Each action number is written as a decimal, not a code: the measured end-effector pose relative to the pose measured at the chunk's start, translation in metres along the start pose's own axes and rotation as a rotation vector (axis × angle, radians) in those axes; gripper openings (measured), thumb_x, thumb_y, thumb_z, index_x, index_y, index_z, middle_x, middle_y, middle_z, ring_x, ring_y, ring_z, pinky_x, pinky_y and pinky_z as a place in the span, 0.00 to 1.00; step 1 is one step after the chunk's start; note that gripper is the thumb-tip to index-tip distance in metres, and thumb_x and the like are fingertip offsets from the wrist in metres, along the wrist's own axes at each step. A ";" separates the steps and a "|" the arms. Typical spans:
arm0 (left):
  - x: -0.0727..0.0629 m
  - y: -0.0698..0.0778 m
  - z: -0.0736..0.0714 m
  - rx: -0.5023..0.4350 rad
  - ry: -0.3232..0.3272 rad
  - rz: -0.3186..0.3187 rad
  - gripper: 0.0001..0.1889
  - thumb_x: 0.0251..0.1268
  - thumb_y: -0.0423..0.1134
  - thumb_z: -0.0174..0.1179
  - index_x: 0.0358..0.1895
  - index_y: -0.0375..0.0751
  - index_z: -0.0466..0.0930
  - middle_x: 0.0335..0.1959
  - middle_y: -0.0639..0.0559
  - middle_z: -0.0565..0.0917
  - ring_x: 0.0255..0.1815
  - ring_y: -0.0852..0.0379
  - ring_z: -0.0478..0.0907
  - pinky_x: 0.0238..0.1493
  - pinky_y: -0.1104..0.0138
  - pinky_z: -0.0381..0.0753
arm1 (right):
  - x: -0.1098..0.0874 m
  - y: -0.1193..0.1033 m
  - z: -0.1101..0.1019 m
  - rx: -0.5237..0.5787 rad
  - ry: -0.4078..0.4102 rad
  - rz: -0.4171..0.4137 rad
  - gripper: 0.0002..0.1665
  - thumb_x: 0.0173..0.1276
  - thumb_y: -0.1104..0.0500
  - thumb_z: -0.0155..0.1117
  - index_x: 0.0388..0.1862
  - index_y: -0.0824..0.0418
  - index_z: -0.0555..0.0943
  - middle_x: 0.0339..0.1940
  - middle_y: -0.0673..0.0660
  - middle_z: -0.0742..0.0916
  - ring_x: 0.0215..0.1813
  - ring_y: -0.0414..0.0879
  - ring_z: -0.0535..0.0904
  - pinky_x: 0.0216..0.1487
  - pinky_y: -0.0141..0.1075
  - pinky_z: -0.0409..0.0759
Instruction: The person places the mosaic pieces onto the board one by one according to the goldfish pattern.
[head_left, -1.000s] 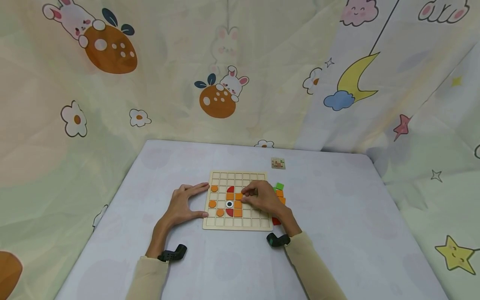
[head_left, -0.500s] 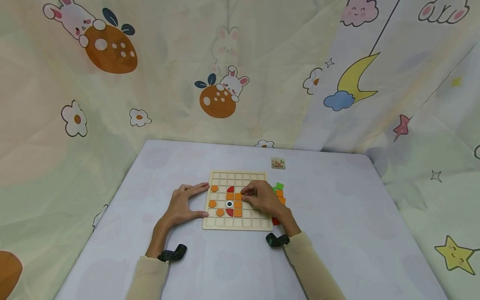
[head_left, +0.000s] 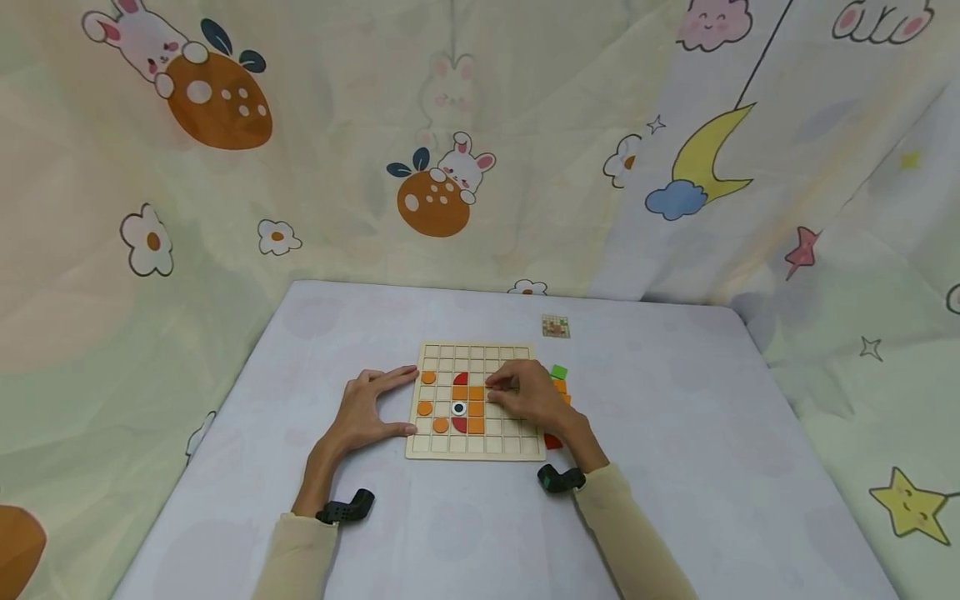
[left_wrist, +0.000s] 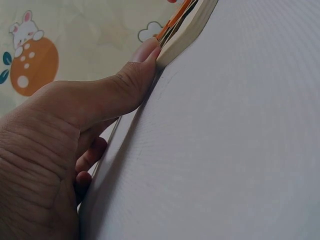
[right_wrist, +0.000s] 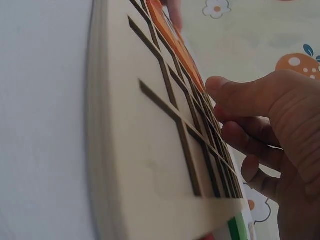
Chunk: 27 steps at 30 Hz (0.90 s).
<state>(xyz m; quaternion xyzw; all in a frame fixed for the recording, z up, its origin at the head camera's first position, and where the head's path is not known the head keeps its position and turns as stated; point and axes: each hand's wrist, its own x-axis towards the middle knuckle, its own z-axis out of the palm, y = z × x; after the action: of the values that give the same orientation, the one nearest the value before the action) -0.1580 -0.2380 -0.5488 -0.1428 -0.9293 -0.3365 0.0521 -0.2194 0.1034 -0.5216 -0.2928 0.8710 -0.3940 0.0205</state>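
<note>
A pale wooden grid board (head_left: pixel 480 448) lies on the table. My left hand (head_left: pixel 366 410) spreads thumb and fingers along its left edge; in the left wrist view the thumb (left_wrist: pixel 146 52) presses on the board's side. My right hand (head_left: pixel 528 392) is over the board's right half, fingers bent, fingertips just right of an orange square tile (head_left: pixel 477 392); nothing shows between thumb and fingers. More orange squares (head_left: pixel 476 426), two red quarter-circle tiles (head_left: pixel 461 378), a white eye tile (head_left: pixel 459 408) and orange discs (head_left: pixel 425 408) sit in cells to the left.
Beside the board's right edge lie loose tiles: a green one (head_left: pixel 559 372), orange ones (head_left: pixel 560 386) and a red one (head_left: pixel 552 442), partly behind my right hand. A small patterned card (head_left: pixel 556 326) lies beyond the board. Printed cloth (head_left: pixel 337 125) hangs behind the table (head_left: pixel 660 400).
My right hand has drawn back slightly to the right from the upper right orange square, which now shows more fully in its cell. The left hand stays at the board's edge.
</note>
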 end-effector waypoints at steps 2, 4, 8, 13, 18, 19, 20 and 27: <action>0.001 0.000 0.000 0.002 0.000 -0.001 0.52 0.44 0.62 0.86 0.79 0.55 0.78 0.81 0.55 0.78 0.61 0.48 0.72 0.65 0.45 0.63 | -0.002 -0.001 -0.005 -0.009 0.000 0.019 0.09 0.70 0.62 0.80 0.48 0.59 0.94 0.42 0.49 0.94 0.42 0.38 0.87 0.48 0.34 0.87; 0.000 0.000 0.000 0.000 -0.001 -0.005 0.52 0.44 0.62 0.86 0.79 0.55 0.78 0.81 0.55 0.78 0.61 0.49 0.72 0.65 0.45 0.63 | -0.004 -0.001 -0.011 -0.016 0.005 0.031 0.10 0.69 0.62 0.81 0.48 0.59 0.94 0.42 0.50 0.94 0.42 0.38 0.87 0.48 0.34 0.87; 0.000 0.000 0.000 -0.006 -0.002 -0.004 0.52 0.44 0.61 0.86 0.79 0.55 0.78 0.81 0.55 0.78 0.61 0.49 0.73 0.65 0.45 0.62 | -0.010 0.000 -0.022 -0.025 0.023 0.059 0.10 0.67 0.62 0.82 0.47 0.60 0.94 0.41 0.50 0.93 0.41 0.40 0.85 0.48 0.36 0.86; 0.000 0.000 0.001 -0.007 -0.001 -0.002 0.52 0.44 0.62 0.86 0.79 0.55 0.78 0.81 0.55 0.78 0.61 0.49 0.72 0.65 0.44 0.62 | -0.017 0.007 -0.033 -0.032 0.034 0.091 0.11 0.66 0.62 0.83 0.47 0.60 0.94 0.39 0.50 0.92 0.40 0.42 0.83 0.49 0.38 0.84; 0.000 0.000 0.000 -0.008 -0.001 -0.002 0.52 0.44 0.61 0.86 0.79 0.55 0.78 0.81 0.54 0.78 0.60 0.48 0.72 0.64 0.44 0.62 | -0.024 0.015 -0.043 -0.030 0.032 0.092 0.10 0.66 0.62 0.83 0.45 0.60 0.94 0.37 0.50 0.93 0.40 0.41 0.84 0.49 0.41 0.85; 0.000 0.000 0.000 -0.011 -0.001 -0.002 0.52 0.44 0.61 0.86 0.79 0.55 0.78 0.81 0.54 0.78 0.60 0.48 0.72 0.65 0.44 0.62 | -0.026 0.015 -0.045 -0.030 0.034 0.090 0.10 0.65 0.62 0.83 0.45 0.60 0.94 0.37 0.50 0.93 0.40 0.42 0.84 0.49 0.42 0.85; 0.000 0.000 0.000 -0.014 0.000 -0.001 0.52 0.44 0.61 0.87 0.79 0.55 0.78 0.81 0.54 0.78 0.61 0.48 0.72 0.65 0.44 0.62 | -0.027 0.016 -0.047 -0.029 0.036 0.089 0.10 0.65 0.62 0.84 0.45 0.60 0.94 0.37 0.50 0.93 0.40 0.41 0.84 0.50 0.42 0.86; 0.000 0.000 0.000 -0.010 0.000 -0.008 0.52 0.45 0.61 0.87 0.79 0.55 0.78 0.81 0.55 0.78 0.61 0.49 0.72 0.64 0.45 0.62 | -0.036 0.023 -0.057 -0.048 0.026 0.084 0.10 0.64 0.62 0.84 0.44 0.62 0.94 0.36 0.51 0.93 0.39 0.40 0.83 0.48 0.36 0.83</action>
<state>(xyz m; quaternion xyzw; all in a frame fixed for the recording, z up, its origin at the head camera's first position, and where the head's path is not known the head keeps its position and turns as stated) -0.1576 -0.2382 -0.5495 -0.1395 -0.9282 -0.3413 0.0501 -0.2164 0.1724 -0.5053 -0.2511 0.8919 -0.3755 0.0189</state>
